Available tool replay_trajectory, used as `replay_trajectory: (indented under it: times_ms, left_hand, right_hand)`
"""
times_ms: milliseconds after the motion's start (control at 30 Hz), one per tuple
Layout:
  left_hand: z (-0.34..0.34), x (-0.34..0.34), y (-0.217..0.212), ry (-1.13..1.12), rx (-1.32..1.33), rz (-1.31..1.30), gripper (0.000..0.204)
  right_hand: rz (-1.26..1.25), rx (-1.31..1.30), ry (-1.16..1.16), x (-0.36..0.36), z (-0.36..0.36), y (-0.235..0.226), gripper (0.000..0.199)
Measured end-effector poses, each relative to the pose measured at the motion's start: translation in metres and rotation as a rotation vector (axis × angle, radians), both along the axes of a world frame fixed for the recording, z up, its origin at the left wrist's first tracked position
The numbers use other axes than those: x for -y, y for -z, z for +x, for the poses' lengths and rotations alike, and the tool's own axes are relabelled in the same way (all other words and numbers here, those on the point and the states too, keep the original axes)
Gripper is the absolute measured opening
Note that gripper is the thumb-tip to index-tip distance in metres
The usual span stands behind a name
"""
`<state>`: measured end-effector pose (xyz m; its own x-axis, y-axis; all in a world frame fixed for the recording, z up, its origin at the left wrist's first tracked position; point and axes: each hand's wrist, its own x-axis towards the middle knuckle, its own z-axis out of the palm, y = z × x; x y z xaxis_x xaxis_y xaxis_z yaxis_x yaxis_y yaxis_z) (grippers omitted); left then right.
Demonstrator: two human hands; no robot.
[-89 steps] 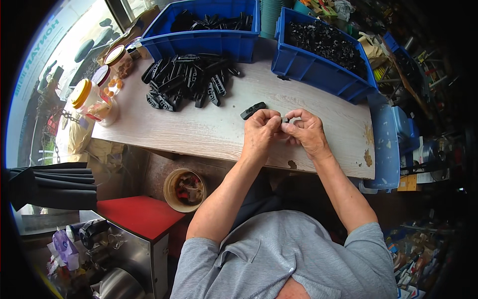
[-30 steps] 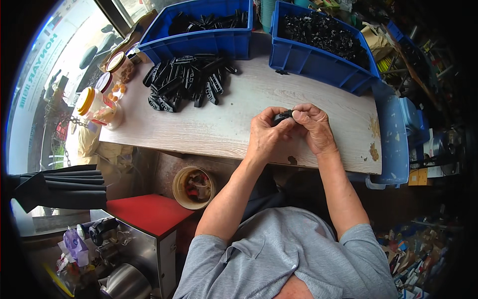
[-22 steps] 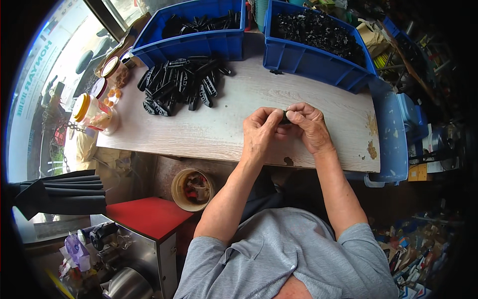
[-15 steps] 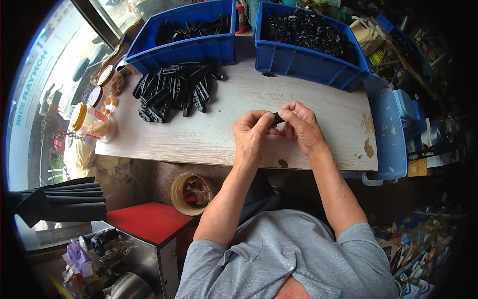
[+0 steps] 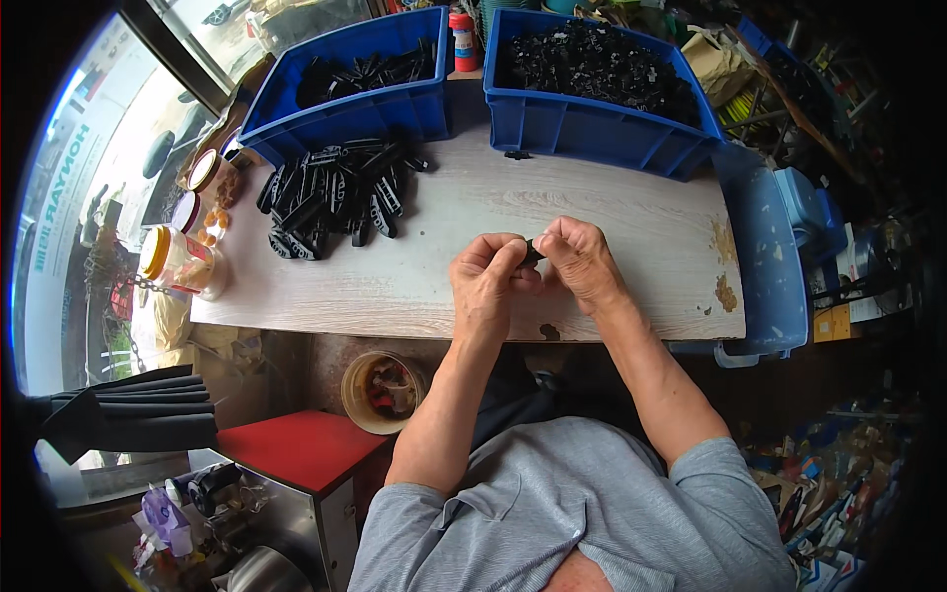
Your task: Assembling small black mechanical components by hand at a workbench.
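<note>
Just above the front part of the pale wooden table [image 5: 434, 286], my two hands meet around a small black plastic part [image 5: 533, 254]. My left hand [image 5: 486, 272] pinches it between thumb and fingers. From the other side, the thumb and fingertips of my right hand [image 5: 580, 259] close on the same part; most of it is hidden by the fingers. To the left lies a heap of long black plastic pieces [image 5: 330, 192]. At the back stand a blue bin [image 5: 350, 120] of similar long pieces and another blue bin [image 5: 602, 133] full of small black parts.
Jars with lids [image 5: 182, 259] line the table's left end by the window. A small black piece [image 5: 518, 155] lies before the right bin. A light-blue plastic tub [image 5: 774, 266] adjoins the right edge. Below the front edge are a bucket [image 5: 380, 393] and a red-topped cabinet [image 5: 296, 449].
Both hands stay together on the small black part, with the fingers slightly shifted around it. The whole view has moved a little, so the bins and hands appear slightly further left.
</note>
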<state>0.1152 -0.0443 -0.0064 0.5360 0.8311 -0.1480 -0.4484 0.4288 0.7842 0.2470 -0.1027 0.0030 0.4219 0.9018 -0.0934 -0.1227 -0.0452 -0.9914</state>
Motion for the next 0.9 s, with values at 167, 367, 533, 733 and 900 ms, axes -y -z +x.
replay_trajectory:
  times_ms: [167, 367, 533, 733, 900]
  left_hand:
    - [0.007, -0.003, -0.003, 0.056, 0.001, 0.096, 0.016]
    - [0.042, -0.052, -0.005, -0.231, -0.697, 1.099, 0.021]
    - [0.067, -0.107, 0.016, -0.33, -1.082, 1.495, 0.025]
    - [0.077, -0.108, 0.018, -0.286, -1.077, 1.608, 0.025]
    - [0.071, -0.098, 0.017, -0.165, -0.925, 1.659, 0.018]
  right_hand:
    - [-0.078, -0.088, -0.046, 0.005, 0.013, -0.007, 0.026]
    - [-0.009, -0.253, 0.197, 0.032, 0.037, -0.007, 0.026]
    - [0.023, -0.307, 0.644, 0.079, 0.112, -0.017, 0.033]
    - [0.121, -0.309, 1.012, 0.141, 0.169, -0.024, 0.052]
    - [-0.035, -0.239, 0.853, 0.121, 0.153, -0.025, 0.044]
